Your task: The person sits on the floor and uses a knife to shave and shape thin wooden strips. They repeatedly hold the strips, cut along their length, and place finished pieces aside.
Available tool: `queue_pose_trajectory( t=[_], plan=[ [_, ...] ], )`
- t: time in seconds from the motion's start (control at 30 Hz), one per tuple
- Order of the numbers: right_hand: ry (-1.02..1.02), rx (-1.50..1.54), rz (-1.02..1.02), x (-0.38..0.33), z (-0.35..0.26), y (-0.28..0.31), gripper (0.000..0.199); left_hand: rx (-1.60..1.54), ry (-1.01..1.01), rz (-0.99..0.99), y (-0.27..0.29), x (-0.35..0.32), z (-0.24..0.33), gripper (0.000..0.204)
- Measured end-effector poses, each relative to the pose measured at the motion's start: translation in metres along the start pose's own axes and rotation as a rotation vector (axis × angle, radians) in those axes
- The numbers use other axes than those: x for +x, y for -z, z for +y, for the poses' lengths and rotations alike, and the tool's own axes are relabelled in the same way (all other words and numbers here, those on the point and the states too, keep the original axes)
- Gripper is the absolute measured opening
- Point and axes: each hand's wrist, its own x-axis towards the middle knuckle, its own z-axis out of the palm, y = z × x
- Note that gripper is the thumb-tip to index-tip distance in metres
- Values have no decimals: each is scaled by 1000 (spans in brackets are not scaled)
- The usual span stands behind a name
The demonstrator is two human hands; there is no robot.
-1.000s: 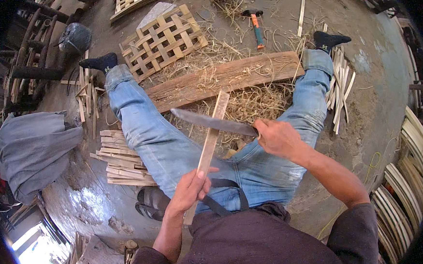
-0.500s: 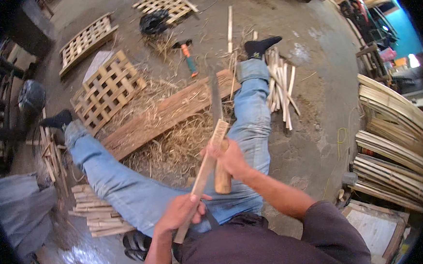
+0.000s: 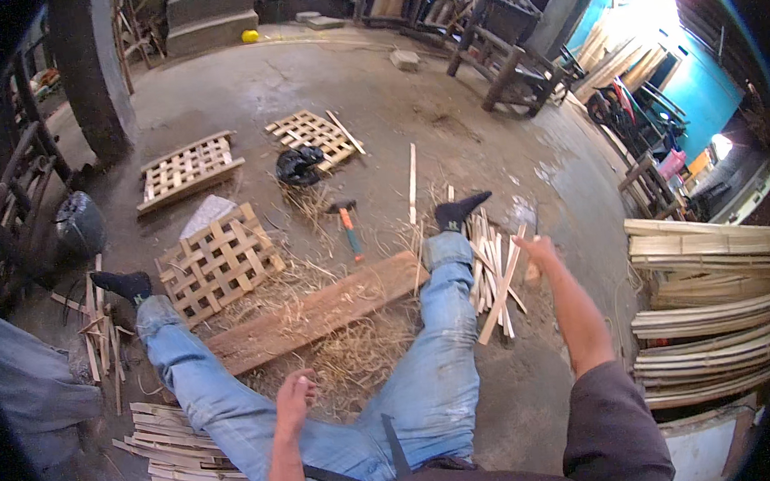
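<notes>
My right hand (image 3: 537,250) reaches out to the right, past my right foot. It is closed on a large knife, whose wooden handle (image 3: 532,274) shows below the fingers; the blade is hard to make out. A flat bamboo strip (image 3: 501,292) runs down from the same fingers over a pile of bamboo strips (image 3: 485,254). My left hand (image 3: 295,398) hovers above my lap with its fingers loosely bent and nothing in them. Between my legs a wooden plank (image 3: 319,315) lies on the shavings (image 3: 348,362).
Woven bamboo panels (image 3: 219,259) lie ahead, near a hammer (image 3: 347,232) and a black plastic bag (image 3: 297,165). Cut strips (image 3: 182,451) lie stacked beside my left thigh. Long bamboo bundles (image 3: 708,335) stand at the right. A pillar (image 3: 89,82) rises at the far left.
My right hand has swung out to the right with the knife and strip. My left hand has let go of the strip's lower end. The view has tilted up.
</notes>
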Motion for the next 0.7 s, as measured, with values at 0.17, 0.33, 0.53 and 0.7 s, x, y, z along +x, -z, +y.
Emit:
queue_pose_trajectory(
  t=[0.17, 0.33, 0.53, 0.7],
  plan=[
    [93, 444, 58, -53, -2, -146, 73, -22, 35, -8, 8, -7, -8, 27],
    [77, 958, -510, -180, -44, -172, 28, 157, -27, -50, -15, 2, -2, 27],
    [303, 547, -569, -220, -35, -285, 27, 356, -230, 78, -7, 6, 13, 28],
    [232, 689, -633, -235, -34, -288, 26, 190, -321, 767, 92, -33, 38, 24]
  ],
)
